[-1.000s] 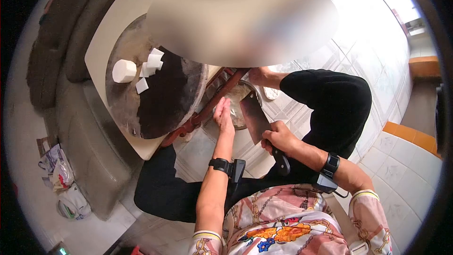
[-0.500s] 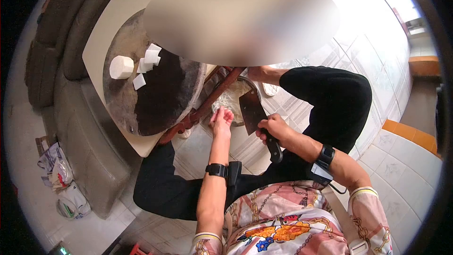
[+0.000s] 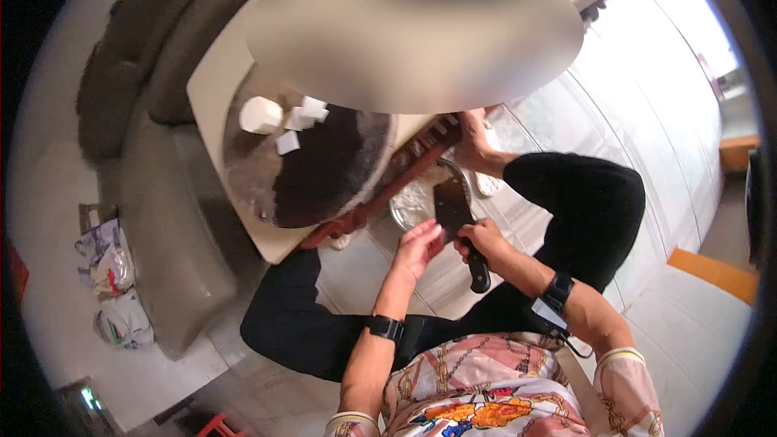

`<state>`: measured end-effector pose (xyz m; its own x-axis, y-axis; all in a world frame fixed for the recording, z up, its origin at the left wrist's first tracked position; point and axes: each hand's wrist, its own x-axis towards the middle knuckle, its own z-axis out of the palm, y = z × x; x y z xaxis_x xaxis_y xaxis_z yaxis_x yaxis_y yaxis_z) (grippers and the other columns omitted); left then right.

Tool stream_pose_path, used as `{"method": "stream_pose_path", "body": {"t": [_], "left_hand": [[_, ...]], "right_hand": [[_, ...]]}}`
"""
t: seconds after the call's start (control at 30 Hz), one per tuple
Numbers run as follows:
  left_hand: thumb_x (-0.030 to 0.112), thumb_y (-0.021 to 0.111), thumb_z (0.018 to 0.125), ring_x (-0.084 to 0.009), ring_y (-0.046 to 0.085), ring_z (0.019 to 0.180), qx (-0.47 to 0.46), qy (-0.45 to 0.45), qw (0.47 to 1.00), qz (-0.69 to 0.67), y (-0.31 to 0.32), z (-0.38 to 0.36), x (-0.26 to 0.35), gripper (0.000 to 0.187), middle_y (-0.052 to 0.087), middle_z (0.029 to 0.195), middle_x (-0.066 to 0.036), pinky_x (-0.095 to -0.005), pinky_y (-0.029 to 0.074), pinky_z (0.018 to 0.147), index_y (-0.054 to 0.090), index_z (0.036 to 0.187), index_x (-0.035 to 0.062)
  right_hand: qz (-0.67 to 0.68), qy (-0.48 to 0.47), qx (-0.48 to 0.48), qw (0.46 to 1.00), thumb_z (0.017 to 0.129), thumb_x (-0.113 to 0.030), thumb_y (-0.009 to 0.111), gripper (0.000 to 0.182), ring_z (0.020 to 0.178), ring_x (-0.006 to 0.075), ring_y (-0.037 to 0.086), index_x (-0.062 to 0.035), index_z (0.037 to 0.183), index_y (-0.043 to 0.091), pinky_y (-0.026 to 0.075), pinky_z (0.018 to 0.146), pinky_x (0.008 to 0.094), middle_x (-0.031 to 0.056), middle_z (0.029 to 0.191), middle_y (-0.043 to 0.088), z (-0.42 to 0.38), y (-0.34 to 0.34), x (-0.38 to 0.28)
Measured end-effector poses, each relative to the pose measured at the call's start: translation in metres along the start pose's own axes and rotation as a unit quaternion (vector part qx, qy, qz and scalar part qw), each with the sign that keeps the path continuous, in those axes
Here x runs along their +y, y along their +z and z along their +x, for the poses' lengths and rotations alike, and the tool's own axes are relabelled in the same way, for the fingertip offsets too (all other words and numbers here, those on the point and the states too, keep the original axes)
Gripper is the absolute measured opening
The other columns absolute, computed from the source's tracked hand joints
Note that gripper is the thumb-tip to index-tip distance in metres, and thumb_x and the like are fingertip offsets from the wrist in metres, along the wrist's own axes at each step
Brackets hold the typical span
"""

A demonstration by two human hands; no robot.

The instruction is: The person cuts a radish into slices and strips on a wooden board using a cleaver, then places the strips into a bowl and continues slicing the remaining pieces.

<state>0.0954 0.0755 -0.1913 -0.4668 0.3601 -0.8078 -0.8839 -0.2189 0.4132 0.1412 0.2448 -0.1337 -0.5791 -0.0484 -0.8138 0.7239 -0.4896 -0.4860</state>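
My right hand (image 3: 486, 243) is closed around the dark handle of a cleaver (image 3: 453, 206), whose broad blade points away from me above the floor. My left hand (image 3: 418, 249) is at the blade's left side, fingers stretched loosely, their tips seeming to touch the metal near the handle. Beyond both hands, a metal basin (image 3: 396, 209) holds pale shredded pieces, partly hidden by the blade. On the round dark chopping board (image 3: 340, 170) to the left sit a thick white chunk, perhaps radish (image 3: 261, 116), and several white cut pieces (image 3: 288, 142).
The board rests on a cream table (image 3: 212, 117) with a reddish-brown wooden frame (image 3: 380, 202) at its side. A grey sofa (image 3: 166, 218) stands left, with plastic bags (image 3: 121, 320) on the floor. My bent legs flank the tiled floor. A blurred patch hides part of the table.
My left hand has moved right to the cleaver blade; it was apart from it before. The right hand still grips the cleaver. The camera view has shifted, moving the board rightward in the picture.
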Motion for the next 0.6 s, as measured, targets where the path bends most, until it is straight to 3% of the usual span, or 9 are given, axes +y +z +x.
{"method": "stream_pose_path", "body": {"t": [0.07,0.2,0.3,0.33,0.4,0.47,0.53,0.6], "left_hand": [[0.007,0.068,0.083,-0.0098,0.060,0.076,0.034,0.054,0.997,0.052,-0.005,-0.012,0.010,0.037,0.062,0.091,-0.003,-0.0225,0.052,0.064,0.054,0.117,0.0025],[0.007,0.066,0.084,-0.0088,0.059,0.073,0.046,0.171,0.969,0.172,0.012,-0.044,0.050,0.034,0.063,0.089,-0.003,-0.0218,0.051,0.063,0.056,0.116,0.0012],[0.011,0.062,0.089,-0.0069,0.058,0.068,-0.084,0.233,0.933,0.262,0.052,-0.091,0.083,0.023,0.063,0.080,-0.003,-0.0211,0.050,0.064,0.061,0.108,-0.0002],[0.011,0.062,0.089,-0.0069,0.058,0.068,-0.084,0.239,0.931,0.264,0.065,-0.107,0.095,0.023,0.063,0.080,-0.003,-0.0211,0.050,0.064,0.061,0.108,-0.0002],[0.012,0.061,0.090,-0.0063,0.059,0.071,-0.103,0.341,0.891,0.281,0.085,-0.134,0.122,0.024,0.064,0.083,-0.003,-0.0200,0.050,0.065,0.061,0.111,0.0004],[0.013,0.061,0.090,-0.0068,0.059,0.072,-0.007,0.443,0.838,0.318,0.097,-0.149,0.154,0.024,0.064,0.084,-0.002,-0.0209,0.050,0.066,0.061,0.111,0.0006],[0.013,0.064,0.088,-0.0104,0.060,0.073,0.151,0.549,0.738,0.361,0.089,-0.139,0.184,0.026,0.065,0.087,-0.005,-0.0242,0.050,0.066,0.062,0.109,-0.0005],[0.014,0.068,0.082,-0.0155,0.061,0.077,0.263,0.574,0.648,0.425,0.070,-0.125,0.211,0.031,0.065,0.091,-0.010,-0.0290,0.050,0.069,0.062,0.109,-0.0018]], "right_hand": [[0.007,-0.018,0.011,1.000,0.083,-0.009,0.051,0.015,0.047,0.0172,0.051,0.0032,0.075,0.054,0.044,0.043,0.0334,0.0108,0.063,0.056,0.003,0.001,0.000],[0.050,-0.037,0.034,0.997,0.083,-0.009,0.050,0.013,0.049,0.0176,0.051,0.0024,0.076,0.053,0.045,0.045,0.0347,0.0107,0.063,0.054,0.019,-0.005,0.007],[0.048,-0.031,0.017,0.998,0.082,-0.008,0.050,0.014,0.049,0.0180,0.051,0.0028,0.074,0.054,0.045,0.046,0.0351,0.0120,0.063,0.055,0.017,-0.004,0.006],[0.036,-0.026,0.013,0.999,0.082,-0.007,0.050,0.015,0.049,0.0181,0.051,0.0029,0.073,0.054,0.045,0.046,0.0352,0.0124,0.064,0.055,0.014,-0.004,0.005],[0.041,-0.018,0.006,0.999,0.083,-0.007,0.050,0.016,0.049,0.0183,0.052,0.0034,0.071,0.054,0.045,0.047,0.0353,0.0131,0.064,0.056,0.012,-0.001,0.006],[0.052,-0.030,-0.010,0.998,0.083,-0.006,0.050,0.016,0.049,0.0184,0.051,0.0039,0.072,0.054,0.045,0.047,0.0353,0.0132,0.063,0.056,0.013,0.000,0.009],[0.051,-0.038,-0.018,0.998,0.083,-0.005,0.050,0.015,0.049,0.0184,0.051,0.0042,0.073,0.054,0.045,0.047,0.0353,0.0134,0.064,0.056,0.010,0.002,0.006],[0.068,-0.028,-0.016,0.997,0.083,-0.005,0.050,0.013,0.049,0.0185,0.052,0.0045,0.074,0.054,0.045,0.047,0.0351,0.0138,0.064,0.056,0.011,0.002,0.007]]}}
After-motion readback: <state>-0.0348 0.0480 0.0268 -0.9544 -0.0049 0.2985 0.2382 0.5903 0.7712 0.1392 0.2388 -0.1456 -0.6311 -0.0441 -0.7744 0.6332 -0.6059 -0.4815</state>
